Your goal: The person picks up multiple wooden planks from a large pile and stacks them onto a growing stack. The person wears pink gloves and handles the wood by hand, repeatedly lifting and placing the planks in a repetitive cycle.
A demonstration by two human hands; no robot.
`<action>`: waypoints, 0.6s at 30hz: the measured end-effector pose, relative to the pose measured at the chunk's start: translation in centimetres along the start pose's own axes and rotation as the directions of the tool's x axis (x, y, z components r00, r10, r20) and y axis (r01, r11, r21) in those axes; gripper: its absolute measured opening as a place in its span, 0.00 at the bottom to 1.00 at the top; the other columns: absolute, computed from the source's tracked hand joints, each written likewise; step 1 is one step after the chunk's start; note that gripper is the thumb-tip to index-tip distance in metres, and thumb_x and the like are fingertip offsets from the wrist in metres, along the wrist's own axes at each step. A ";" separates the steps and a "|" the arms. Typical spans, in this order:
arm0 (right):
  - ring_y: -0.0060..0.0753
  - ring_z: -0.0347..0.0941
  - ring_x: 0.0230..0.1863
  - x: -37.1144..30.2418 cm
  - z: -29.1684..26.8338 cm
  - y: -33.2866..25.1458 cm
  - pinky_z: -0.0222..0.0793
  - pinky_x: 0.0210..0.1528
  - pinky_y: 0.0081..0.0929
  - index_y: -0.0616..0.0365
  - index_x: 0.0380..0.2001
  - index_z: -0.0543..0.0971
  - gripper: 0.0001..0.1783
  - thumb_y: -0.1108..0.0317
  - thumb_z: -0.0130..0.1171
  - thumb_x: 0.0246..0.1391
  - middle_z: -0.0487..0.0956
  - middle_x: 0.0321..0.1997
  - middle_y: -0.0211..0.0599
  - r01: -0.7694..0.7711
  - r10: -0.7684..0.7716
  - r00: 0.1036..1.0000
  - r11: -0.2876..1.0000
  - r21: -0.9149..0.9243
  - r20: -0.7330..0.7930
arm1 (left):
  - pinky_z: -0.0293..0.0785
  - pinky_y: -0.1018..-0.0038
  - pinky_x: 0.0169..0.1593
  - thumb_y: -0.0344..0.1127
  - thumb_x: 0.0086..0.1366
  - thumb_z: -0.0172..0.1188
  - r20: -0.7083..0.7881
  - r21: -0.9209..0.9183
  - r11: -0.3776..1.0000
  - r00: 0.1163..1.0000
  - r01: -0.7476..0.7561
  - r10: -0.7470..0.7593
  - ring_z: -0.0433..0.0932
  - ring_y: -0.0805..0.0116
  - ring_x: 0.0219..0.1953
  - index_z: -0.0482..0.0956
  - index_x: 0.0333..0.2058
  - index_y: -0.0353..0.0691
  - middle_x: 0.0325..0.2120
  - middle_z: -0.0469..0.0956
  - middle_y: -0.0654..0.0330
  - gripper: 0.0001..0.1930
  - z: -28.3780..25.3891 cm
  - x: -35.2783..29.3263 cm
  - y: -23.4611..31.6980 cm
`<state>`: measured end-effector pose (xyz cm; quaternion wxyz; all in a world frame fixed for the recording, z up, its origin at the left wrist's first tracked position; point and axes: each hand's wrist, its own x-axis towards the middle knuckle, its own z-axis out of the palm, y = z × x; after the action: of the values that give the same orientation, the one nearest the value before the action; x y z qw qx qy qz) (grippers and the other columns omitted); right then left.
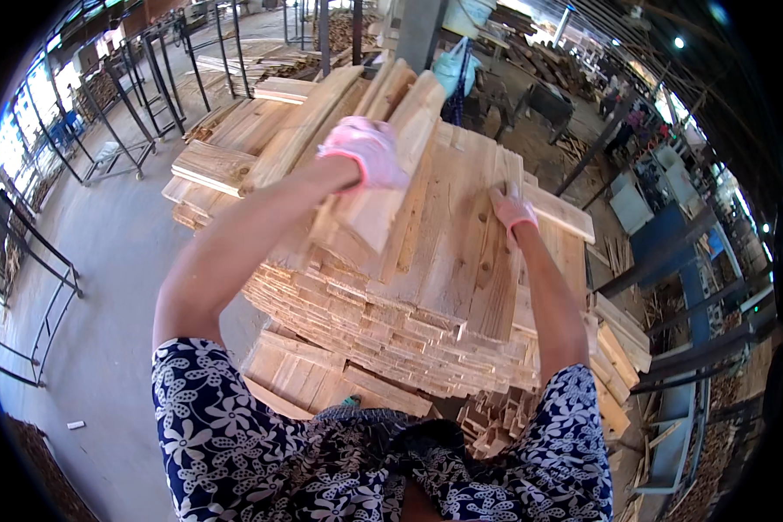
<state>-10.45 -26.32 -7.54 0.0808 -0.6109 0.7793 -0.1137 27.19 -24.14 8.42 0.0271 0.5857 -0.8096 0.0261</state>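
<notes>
My left hand (365, 152), in a pink glove, is closed over a few wooden boards (416, 109) held together. They stand tilted above a wide stack of pale sawn boards (391, 335), slightly blurred. Farther right, my right hand (514, 210), also pink-gloved, grips a narrow board (494, 283) with dark knots near its far end. That board lies lengthwise on top of the stack, beside other flat boards (448, 226). The undersides of my left fingers are hidden by the glove and the wood.
More boards (213, 165) lie at the stack's left side. A lower pile (296, 374) sits close to my body. Black metal racks (130, 113) stand on the grey floor (122, 296) to the left. A post (420, 35) and a light-blue bag (455, 68) are beyond the stack; blue machinery (665, 235) is at right.
</notes>
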 end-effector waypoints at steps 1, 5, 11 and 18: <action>0.67 0.68 0.66 1.6 0.6 0.5 0.65 0.66 0.49 0.48 0.65 0.68 0.30 0.45 0.42 0.67 0.66 0.70 0.58 -0.047 0.047 0.999 0.970 -0.241 -0.005 | 0.76 0.56 0.60 0.58 0.57 0.61 -0.033 -0.042 0.999 0.999 -0.013 0.011 0.76 0.47 0.60 0.68 0.62 0.30 0.60 0.72 0.41 0.42 0.6 1.2 0.9; 0.63 0.73 0.61 -1.2 -2.1 -6.4 0.71 0.60 0.47 0.47 0.73 0.62 0.38 0.43 0.49 0.65 0.68 0.69 0.54 0.019 -0.026 0.999 0.983 -0.182 -0.036 | 0.75 0.54 0.59 0.48 0.56 0.65 0.128 0.330 0.903 0.961 -0.276 0.247 0.75 0.43 0.59 0.67 0.64 0.39 0.63 0.68 0.42 0.38 -1.1 1.2 3.9; 0.46 0.74 0.61 -1.2 -3.7 -12.8 0.73 0.59 0.41 0.47 0.75 0.59 0.42 0.43 0.56 0.64 0.70 0.68 0.48 0.173 -0.233 0.972 0.739 0.651 0.007 | 0.77 0.57 0.54 0.40 0.55 0.61 0.230 -0.399 0.915 0.973 0.060 0.036 0.77 0.48 0.58 0.55 0.72 0.43 0.56 0.74 0.42 0.45 -2.8 1.8 2.4; 0.48 0.61 0.71 0.1 -0.6 -19.1 0.58 0.69 0.39 0.55 0.75 0.57 0.52 0.32 0.56 0.59 0.61 0.74 0.51 0.117 -0.040 0.993 0.538 0.835 -0.113 | 0.73 0.68 0.58 0.45 0.50 0.67 0.006 -0.831 0.554 0.995 -0.051 0.101 0.76 0.55 0.58 0.55 0.73 0.37 0.58 0.76 0.44 0.52 -1.1 0.6 -4.2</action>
<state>7.20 -30.73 -1.71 0.3269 -0.5267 0.6041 -0.5008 31.01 -25.91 9.65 0.2765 0.4692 -0.7517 -0.3720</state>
